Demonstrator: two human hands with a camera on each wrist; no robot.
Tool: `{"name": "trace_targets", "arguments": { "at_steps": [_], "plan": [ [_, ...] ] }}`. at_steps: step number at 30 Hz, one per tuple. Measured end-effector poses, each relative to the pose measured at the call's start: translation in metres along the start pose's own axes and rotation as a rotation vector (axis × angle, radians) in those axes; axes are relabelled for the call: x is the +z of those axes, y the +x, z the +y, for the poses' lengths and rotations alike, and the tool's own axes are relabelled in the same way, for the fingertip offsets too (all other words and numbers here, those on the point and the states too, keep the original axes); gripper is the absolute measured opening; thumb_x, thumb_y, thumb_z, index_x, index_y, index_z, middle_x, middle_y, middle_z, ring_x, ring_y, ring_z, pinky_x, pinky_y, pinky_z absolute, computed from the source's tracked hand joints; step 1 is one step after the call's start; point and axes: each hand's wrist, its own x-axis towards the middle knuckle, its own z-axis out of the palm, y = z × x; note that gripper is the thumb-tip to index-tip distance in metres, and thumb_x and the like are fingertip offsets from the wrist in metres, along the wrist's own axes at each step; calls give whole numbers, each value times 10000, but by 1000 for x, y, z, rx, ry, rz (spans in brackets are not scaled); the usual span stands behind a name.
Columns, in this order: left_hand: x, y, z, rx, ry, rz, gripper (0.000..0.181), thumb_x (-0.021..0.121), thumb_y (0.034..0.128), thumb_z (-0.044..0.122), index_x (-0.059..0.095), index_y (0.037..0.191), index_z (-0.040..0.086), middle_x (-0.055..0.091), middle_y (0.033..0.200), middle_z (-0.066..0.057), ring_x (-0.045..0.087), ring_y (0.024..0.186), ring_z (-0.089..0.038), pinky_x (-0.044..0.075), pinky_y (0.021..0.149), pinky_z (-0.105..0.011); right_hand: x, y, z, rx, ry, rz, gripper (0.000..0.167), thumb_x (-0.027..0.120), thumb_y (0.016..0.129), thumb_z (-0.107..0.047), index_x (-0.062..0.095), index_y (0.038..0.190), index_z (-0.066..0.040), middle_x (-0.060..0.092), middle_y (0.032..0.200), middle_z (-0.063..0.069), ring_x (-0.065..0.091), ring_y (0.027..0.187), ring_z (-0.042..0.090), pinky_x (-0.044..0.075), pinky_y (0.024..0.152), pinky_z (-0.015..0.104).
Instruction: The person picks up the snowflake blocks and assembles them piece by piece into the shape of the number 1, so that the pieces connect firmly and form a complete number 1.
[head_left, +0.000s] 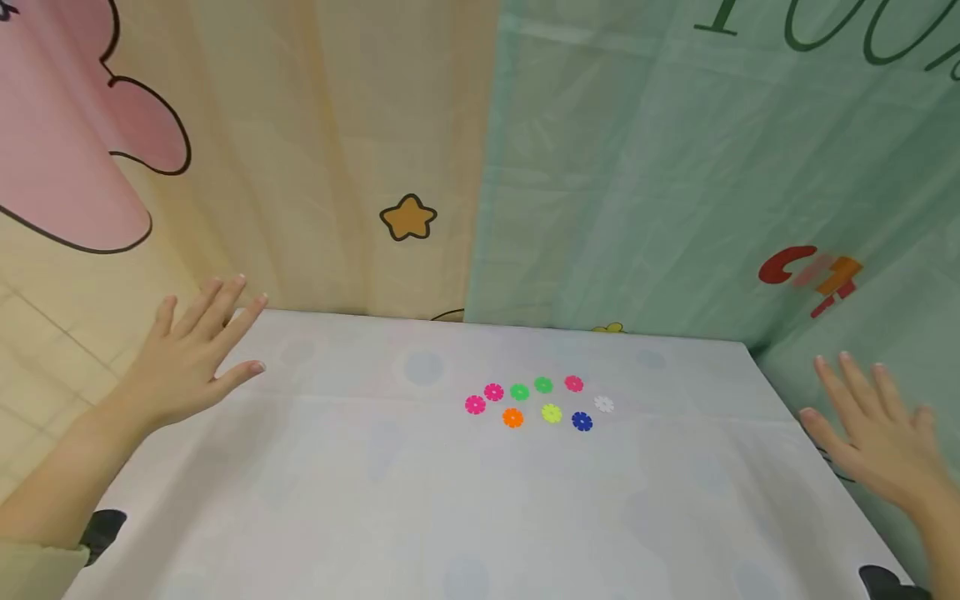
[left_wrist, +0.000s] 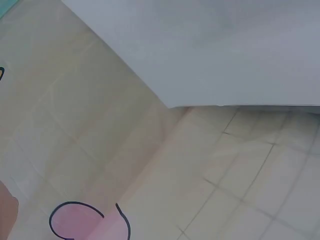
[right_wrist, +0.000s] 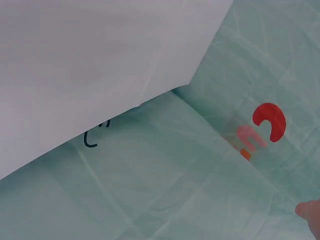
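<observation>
The left hand (head_left: 183, 362) and right hand (head_left: 881, 433) are spread, fingers straight, well apart. Between them, nine small multicoloured flower-shaped discs (head_left: 551, 413) lie clustered on the white tabletop (head_left: 420, 517); beyond hang cream (head_left: 277, 167) and green printed curtains (head_left: 600, 183).

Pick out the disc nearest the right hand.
The white disc, the rightmost; the other eight discs are brightly coloured and lie farther from the right hand.
</observation>
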Motion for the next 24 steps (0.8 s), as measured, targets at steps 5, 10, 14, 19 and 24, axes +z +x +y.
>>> {"name": "trace_targets", "arguments": {
  "at_steps": [5,10,14,19,24],
  "plan": [
    [4,3,3,-17,-16,-18,784,538,885,510,154,1503,218,43,1559,-90,-20,1420,-269,-54,1063,-609,3,6,-4,-46,24,17,743,425,963,-390,-46,1500,-185,-123,1544,109,-179,1372,380,41,843,782],
    [22,22,18,-34,-182,3,749,726,788,348,392,1394,64,365,1401,-214,278,1308,-416,201,992,-640,16,19,-17,-169,145,138,728,535,923,-315,152,1488,-61,168,1491,262,77,1361,466,85,979,705],
    [46,41,38,-69,-391,-38,631,730,807,257,470,1326,9,489,1304,-219,411,1204,-423,296,971,-583,36,31,-40,-242,353,186,653,574,909,-208,263,1446,-6,295,1419,302,217,1309,477,62,1074,605],
    [81,59,72,-153,-664,-147,579,701,841,267,485,1334,54,493,1336,-154,437,1219,-354,335,996,-523,68,48,-83,-234,489,180,515,612,895,-154,432,1334,46,471,1270,287,426,1129,454,311,930,627],
    [120,74,112,-163,-841,-211,530,700,843,211,515,1307,35,532,1290,-159,514,1120,-356,401,938,-505,94,69,-133,-215,568,17,417,658,876,-178,556,1233,12,588,1150,213,544,1000,344,468,801,534]
  ]
}}
